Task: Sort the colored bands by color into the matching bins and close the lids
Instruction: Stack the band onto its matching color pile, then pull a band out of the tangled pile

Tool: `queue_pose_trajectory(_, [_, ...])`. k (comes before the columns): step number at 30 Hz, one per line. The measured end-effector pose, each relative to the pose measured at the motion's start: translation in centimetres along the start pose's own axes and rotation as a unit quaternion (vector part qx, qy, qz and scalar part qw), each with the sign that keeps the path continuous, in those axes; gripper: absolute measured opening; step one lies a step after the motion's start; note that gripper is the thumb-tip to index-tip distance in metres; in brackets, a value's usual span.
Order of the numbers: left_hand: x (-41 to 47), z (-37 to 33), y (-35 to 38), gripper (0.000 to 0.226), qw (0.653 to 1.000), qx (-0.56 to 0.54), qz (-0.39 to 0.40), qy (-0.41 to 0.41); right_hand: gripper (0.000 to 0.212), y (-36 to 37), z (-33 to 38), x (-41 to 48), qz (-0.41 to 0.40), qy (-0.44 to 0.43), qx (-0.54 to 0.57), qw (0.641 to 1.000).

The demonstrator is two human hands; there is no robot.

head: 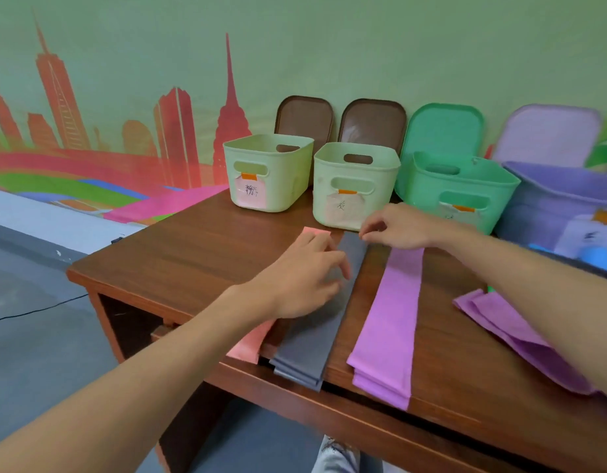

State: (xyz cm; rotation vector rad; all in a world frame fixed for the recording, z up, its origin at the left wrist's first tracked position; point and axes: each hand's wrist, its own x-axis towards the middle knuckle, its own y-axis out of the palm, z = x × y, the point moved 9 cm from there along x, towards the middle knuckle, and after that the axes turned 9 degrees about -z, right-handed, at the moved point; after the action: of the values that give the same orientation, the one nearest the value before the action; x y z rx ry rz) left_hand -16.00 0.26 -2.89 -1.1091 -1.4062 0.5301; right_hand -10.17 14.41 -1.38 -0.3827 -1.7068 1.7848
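Observation:
Several bands lie side by side on the wooden table (199, 247): a salmon-pink band (252, 343), a stack of grey bands (308, 346), a stack of purple bands (390, 322), and more purple bands (507, 322) at the right. My left hand (305, 278) rests flat, fingers apart, over the pink and grey bands. My right hand (397, 227) pinches the far end of the grey stack. Behind stand open bins: two pale green ones (267, 172) (355, 186), a teal one (459, 189) and a purple one (554, 203).
Two brown lids (303, 114) (372, 121), a teal lid (445, 128) and a lilac lid (551, 131) lean against the painted wall. A blue object (599, 259) lies at the right edge. The table's left edge drops to grey floor with a black cable (39, 310).

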Motion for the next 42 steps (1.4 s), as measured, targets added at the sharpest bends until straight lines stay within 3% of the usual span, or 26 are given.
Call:
queue_pose_trajectory(7, [7.0,-10.1,4.2,0.016,0.986,-0.165,0.02,0.026,0.017,-5.9,-10.1,-10.0,-0.074,0.073,0.02,0.994])
queue_pose_trajectory(11, [10.3,-14.2,8.1,0.019,0.979,-0.202,0.025,-0.013,0.01,-8.1,-15.6,-15.1,-0.167,0.135,0.077,0.974])
queue_pose_trajectory(15, [12.1,-14.9,11.8,0.022,0.974,-0.207,-0.022,-0.088,0.02,-7.5,-17.9,-18.4,-0.214,0.166,0.181,0.945])
queue_pose_trajectory(17, [12.0,-13.7,12.7,0.021,0.95,-0.256,-0.075,-0.164,0.018,-6.6,-17.7,-19.0,-0.23,0.163,0.201,0.938])
queue_pose_trajectory(20, [10.8,-11.0,13.3,0.025,0.862,-0.388,-0.142,-0.292,0.018,-5.6,-16.7,-18.8,-0.244,0.14,0.215,0.935])
queue_pose_trajectory(22, [10.3,-10.1,13.4,0.027,0.816,-0.447,-0.159,-0.329,0.013,-4.9,-15.9,-18.2,-0.229,0.124,0.188,0.947])
queue_pose_trajectory(24, [10.3,-9.9,13.2,0.03,0.799,-0.474,-0.163,-0.333,0.011,-4.2,-15.1,-17.8,-0.191,0.106,0.122,0.968])
queue_pose_trajectory(28, [10.3,-10.2,13.2,0.03,0.792,-0.491,-0.159,-0.327,0.029,-3.2,-13.7,-18.1,-0.154,0.068,0.009,0.986])
queue_pose_trajectory(32, [10.2,-10.2,13.1,0.029,0.784,-0.504,-0.163,-0.325,0.027,-1.9,-12.5,-17.7,-0.143,0.026,0.033,0.989])
queue_pose_trajectory(37, [10.1,-10.1,13.0,0.027,0.793,-0.49,-0.169,-0.319,0.013,-3.4,-13.2,-18.2,-0.223,0.038,0.121,0.967])
queue_pose_trajectory(42, [10.3,-10.7,12.8,0.028,0.807,-0.48,-0.175,-0.297,0.015,-6.0,-15.8,-19.5,-0.338,0.119,0.199,0.912])
